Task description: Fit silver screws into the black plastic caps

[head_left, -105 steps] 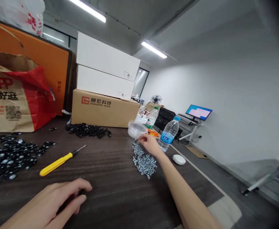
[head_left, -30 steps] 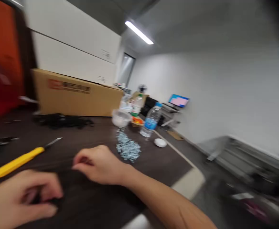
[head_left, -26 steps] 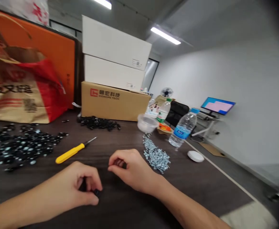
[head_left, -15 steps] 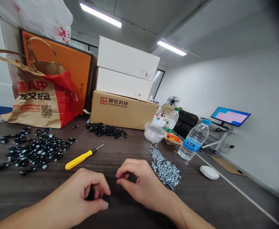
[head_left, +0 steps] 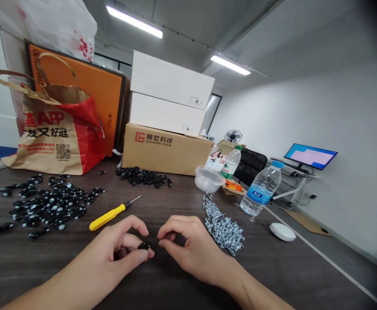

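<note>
My left hand [head_left: 120, 245] holds a small black plastic part [head_left: 143, 246] between its thumb and fingers, above the dark table [head_left: 175, 284]. Facing it, a short gap away, my right hand [head_left: 188, 243] is closed in a pinch; anything between its fingertips is too small to make out. Just beyond the left hand lies a yellow-handled screwdriver [head_left: 111, 216], its tip pointing away to the right. A pile of silver screws [head_left: 224, 228] spreads to the right of my right hand. To the far left sit many black parts with silver screw heads [head_left: 49, 202].
A second heap of black parts [head_left: 143, 176] lies before a cardboard box [head_left: 169, 150] with white boxes [head_left: 169, 92] on top. At the right stand a clear plastic bowl [head_left: 209, 180], a water bottle [head_left: 262, 189] and a white round device [head_left: 282, 231]. A paper bag [head_left: 56, 133] stands back left.
My left hand has raised its index finger and turned the black part, which sits slightly higher between thumb and fingers. My right hand is almost unmoved.
</note>
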A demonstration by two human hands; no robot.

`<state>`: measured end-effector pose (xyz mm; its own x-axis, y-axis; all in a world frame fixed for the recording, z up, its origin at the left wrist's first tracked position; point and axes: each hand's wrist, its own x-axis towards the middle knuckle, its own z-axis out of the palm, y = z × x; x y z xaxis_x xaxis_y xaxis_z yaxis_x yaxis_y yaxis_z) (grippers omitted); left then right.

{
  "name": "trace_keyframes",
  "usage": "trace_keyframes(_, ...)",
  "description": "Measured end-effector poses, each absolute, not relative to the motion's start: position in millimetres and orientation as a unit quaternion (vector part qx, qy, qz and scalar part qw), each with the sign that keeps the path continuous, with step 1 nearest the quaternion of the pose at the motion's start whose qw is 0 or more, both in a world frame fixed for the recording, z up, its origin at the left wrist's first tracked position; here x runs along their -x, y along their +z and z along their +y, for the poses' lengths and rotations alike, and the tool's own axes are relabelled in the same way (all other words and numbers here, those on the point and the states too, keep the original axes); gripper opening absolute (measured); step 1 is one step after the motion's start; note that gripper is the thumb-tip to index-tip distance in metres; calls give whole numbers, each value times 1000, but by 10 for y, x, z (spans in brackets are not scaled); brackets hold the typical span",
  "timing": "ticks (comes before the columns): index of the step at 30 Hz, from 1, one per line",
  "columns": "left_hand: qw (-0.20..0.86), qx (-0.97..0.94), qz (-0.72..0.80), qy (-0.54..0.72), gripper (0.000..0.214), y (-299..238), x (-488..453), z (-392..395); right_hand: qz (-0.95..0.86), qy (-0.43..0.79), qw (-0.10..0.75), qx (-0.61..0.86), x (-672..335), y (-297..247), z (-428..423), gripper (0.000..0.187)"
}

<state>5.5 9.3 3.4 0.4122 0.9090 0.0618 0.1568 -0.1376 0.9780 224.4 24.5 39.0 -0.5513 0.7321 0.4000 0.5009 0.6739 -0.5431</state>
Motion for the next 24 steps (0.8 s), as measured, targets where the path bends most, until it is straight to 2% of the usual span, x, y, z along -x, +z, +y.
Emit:
trace_keyframes(6, 627, -601, 306, 389, 29, -33, -53, 135, -832, 177, 374, 371, -2228, 423, 191, 11)
trace_keyframes(13, 581, -601, 336, 434, 24, -61, -40, 194, -838, 160, 373, 364, -2222, 422, 177, 9)
trace_keyframes(24, 614, -565, 304, 460, 26, -78, -31, 205, -842, 166, 371, 355, -2221, 392, 195, 8)
